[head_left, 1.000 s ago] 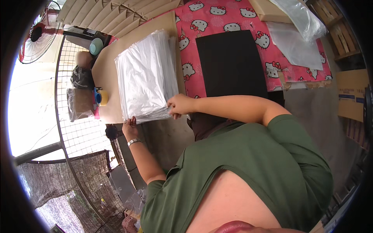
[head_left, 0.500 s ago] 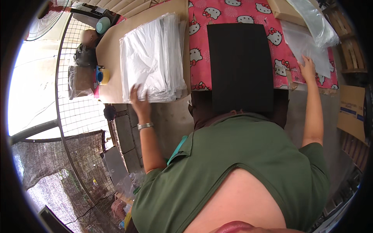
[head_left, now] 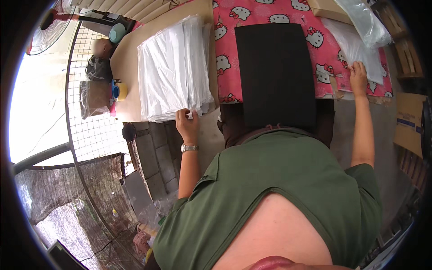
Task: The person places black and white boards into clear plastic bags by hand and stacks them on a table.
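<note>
A stack of flat white sheets in clear plastic (head_left: 173, 67) lies on the left of the table. At its near edge is my left hand (head_left: 188, 128), its fingertips touching the plastic, with thumb and fingers apart. On the right, my right hand (head_left: 358, 83) has its fingers closed at the near edge of a clear plastic bag (head_left: 360, 56), which lies flat. Between my hands a black rectangular board (head_left: 275, 74) rests on the table and reaches over its front edge toward my waist.
A pink cartoon-print cover (head_left: 227, 42) lies under the board; brown cardboard (head_left: 123, 67) lies under the stack. More clear plastic (head_left: 366, 27) and a cardboard box (head_left: 330, 12) are at the far right. A yellow-and-blue container (head_left: 120, 91) stands left, near a fan (head_left: 48, 27).
My left hand has moved right along the stack's near edge. My right hand's fingers, stretched out before, have closed at the clear plastic bag's edge, and the bag has shifted slightly.
</note>
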Demonstrator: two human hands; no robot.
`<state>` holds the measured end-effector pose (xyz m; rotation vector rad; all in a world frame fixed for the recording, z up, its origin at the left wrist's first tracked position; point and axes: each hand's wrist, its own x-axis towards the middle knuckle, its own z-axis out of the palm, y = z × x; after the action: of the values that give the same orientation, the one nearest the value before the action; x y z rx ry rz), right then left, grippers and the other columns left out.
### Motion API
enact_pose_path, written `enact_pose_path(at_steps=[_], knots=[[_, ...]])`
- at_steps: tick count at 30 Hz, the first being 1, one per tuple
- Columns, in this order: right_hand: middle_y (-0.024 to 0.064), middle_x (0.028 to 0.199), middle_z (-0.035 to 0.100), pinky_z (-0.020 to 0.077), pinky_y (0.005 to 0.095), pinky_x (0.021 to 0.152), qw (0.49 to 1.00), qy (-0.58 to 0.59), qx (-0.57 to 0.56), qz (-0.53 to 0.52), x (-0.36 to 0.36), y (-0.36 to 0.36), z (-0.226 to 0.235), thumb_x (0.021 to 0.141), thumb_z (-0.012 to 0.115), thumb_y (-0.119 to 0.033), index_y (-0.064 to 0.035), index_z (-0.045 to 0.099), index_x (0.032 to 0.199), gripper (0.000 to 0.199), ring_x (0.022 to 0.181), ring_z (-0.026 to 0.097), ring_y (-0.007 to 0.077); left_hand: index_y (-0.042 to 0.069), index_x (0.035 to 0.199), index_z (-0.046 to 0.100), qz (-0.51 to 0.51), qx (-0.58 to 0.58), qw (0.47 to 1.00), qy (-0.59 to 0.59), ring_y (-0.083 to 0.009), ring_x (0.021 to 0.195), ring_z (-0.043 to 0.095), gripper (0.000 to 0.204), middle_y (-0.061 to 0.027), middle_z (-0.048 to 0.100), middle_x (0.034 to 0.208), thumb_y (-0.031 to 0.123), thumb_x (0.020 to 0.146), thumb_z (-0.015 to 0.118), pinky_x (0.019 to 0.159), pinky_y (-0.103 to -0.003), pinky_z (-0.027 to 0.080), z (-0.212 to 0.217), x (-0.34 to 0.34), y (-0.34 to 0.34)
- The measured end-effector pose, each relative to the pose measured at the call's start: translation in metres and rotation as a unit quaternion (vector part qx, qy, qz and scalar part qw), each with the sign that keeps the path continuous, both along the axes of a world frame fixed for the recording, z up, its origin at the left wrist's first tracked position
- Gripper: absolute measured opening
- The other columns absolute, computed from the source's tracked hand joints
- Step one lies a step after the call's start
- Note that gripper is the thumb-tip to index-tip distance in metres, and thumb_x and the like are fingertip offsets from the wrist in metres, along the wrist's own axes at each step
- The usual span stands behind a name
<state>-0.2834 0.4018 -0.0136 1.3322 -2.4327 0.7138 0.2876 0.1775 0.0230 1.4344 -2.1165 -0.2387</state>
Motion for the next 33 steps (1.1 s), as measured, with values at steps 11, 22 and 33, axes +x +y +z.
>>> enact_pose_path(at_steps=[11,22,33], knots=[[0.0172,0.080,0.056,0.0448,0.0388,0.066,0.939,-0.185,0.050,0.286,0.116,-0.057,0.062,0.080,0.054,-0.002,0.0011,0.049,0.087,0.009,0.080,0.057,0.0380,0.004,0.087,0.060,-0.313,0.065,0.939,0.130,-0.0285,0.092,0.055,0.020,-0.0106,0.059,0.093,0.001,0.069,0.067,0.082,-0.035,0.044,0.042,-0.129,0.060],[-0.0039,0.066,0.052,0.0365,0.0200,0.054,0.695,-0.662,0.004,0.281,0.199,-0.102,0.144,0.087,0.060,-0.024,-0.0019,0.057,0.076,0.025,0.061,0.043,0.0025,0.002,0.083,0.057,-0.343,0.494,0.691,0.402,-0.0090,0.077,0.055,0.009,-0.0032,0.061,0.085,0.011,0.086,0.057,0.070,-0.025,0.044,0.062,-0.172,0.029],[-0.0049,0.067,0.052,0.0370,0.0202,0.057,0.657,-0.690,-0.002,0.303,0.205,-0.116,0.131,0.091,0.053,-0.018,-0.0007,0.059,0.080,0.021,0.063,0.042,0.0018,0.000,0.109,0.051,-0.226,0.598,0.539,0.549,-0.0179,0.096,0.057,0.035,-0.0115,0.060,0.102,0.027,0.087,0.056,0.083,-0.031,0.046,0.085,-0.187,0.046]])
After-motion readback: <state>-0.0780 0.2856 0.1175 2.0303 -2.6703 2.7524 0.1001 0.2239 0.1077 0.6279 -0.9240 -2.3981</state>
